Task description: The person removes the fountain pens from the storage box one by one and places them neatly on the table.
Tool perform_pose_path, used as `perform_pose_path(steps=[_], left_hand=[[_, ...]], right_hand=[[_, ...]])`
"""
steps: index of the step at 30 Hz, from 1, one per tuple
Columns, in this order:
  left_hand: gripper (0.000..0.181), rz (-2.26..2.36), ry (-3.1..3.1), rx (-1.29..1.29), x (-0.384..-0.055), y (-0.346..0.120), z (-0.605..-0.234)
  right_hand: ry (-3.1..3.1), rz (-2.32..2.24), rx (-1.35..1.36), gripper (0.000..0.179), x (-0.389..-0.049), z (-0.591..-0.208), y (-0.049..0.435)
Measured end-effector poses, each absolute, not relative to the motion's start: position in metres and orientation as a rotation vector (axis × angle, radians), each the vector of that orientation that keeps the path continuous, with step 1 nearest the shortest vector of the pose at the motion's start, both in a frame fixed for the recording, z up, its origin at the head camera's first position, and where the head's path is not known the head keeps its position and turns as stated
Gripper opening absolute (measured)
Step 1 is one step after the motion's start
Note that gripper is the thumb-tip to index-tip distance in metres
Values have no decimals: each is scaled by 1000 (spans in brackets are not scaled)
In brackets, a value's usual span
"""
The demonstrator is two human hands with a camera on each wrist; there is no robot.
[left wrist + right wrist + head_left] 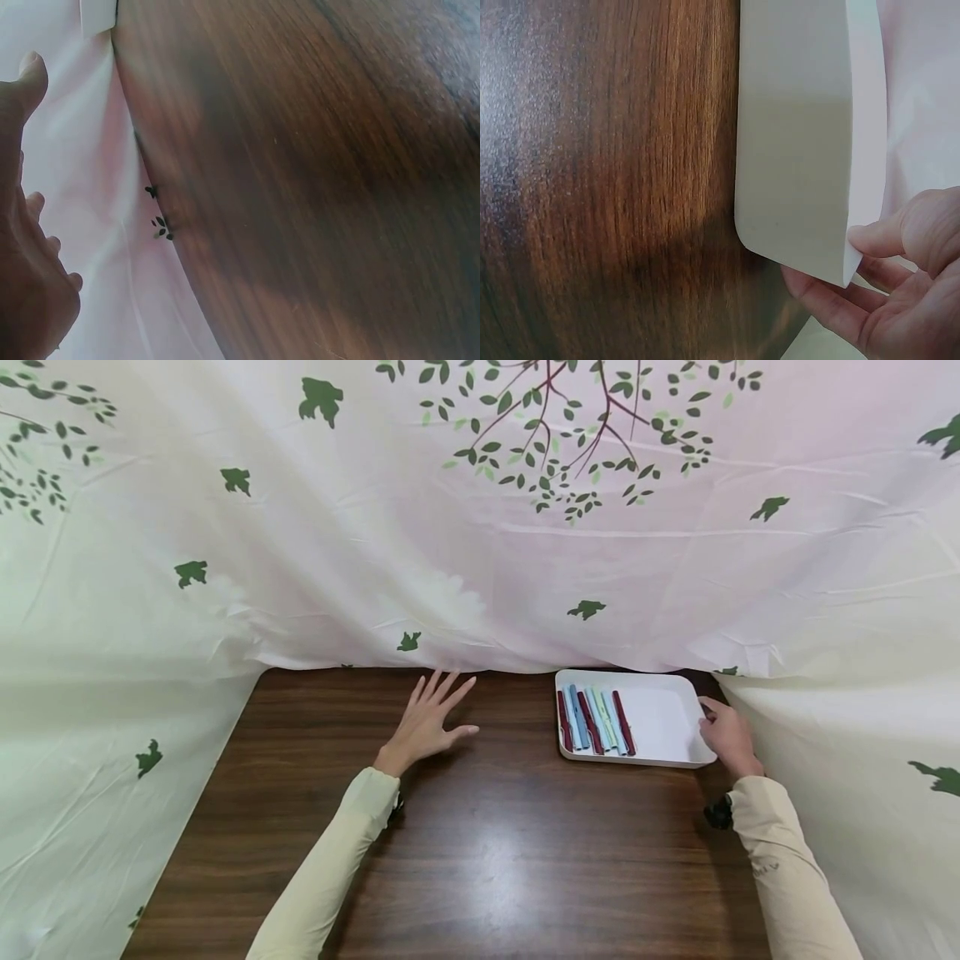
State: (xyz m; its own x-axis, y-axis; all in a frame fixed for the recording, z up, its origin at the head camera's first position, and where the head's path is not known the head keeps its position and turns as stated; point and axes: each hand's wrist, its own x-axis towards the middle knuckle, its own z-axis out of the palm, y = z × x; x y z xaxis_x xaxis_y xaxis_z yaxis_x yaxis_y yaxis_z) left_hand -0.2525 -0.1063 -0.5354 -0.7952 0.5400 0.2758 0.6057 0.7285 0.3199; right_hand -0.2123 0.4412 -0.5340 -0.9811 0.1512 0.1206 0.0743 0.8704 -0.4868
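A white rectangular tray (pixel 663 714) stands at the back right of the wooden table. Slim stick-like pieces (pixel 596 720) in dark red, blue, light blue and pale green lie side by side in its left half; their exact kind is unclear. At the tray's right end my right hand (pixel 727 737) grips the rim. In the right wrist view, the thumb is on the rim of the tray (pixel 795 150) and the fingers are under its corner. My left hand (pixel 423 725) is by the table's back edge, fingers spread and holding nothing, apart from the tray.
The dark brown wooden table (pixel 480 852) meets a hanging pale cloth (pixel 487 568) printed with green leaves and birds along its back edge. Cloth also hangs at the left and right sides, close beside my right hand.
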Motion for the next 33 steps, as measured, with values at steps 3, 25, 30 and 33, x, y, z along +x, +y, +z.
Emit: perform_pose_path(steps=[3,25,30,33], left_hand=[[87,-620,-2783,-928,-252,-104,-535],[88,-610,-2828,-1007,-253,-88,-530],[87,-620,-2864,-1027,-253,-84,-531],[87,-611,-2882,-1034,-253,-82,-529]], right_hand=[[-2891,748,-172,43,-212,-533,440],[-2952,843,-258,48,-217,-535,432],[-2975,857,-294,48,-219,-535,430],[-2976,836,-281,48,-220,-534,430]])
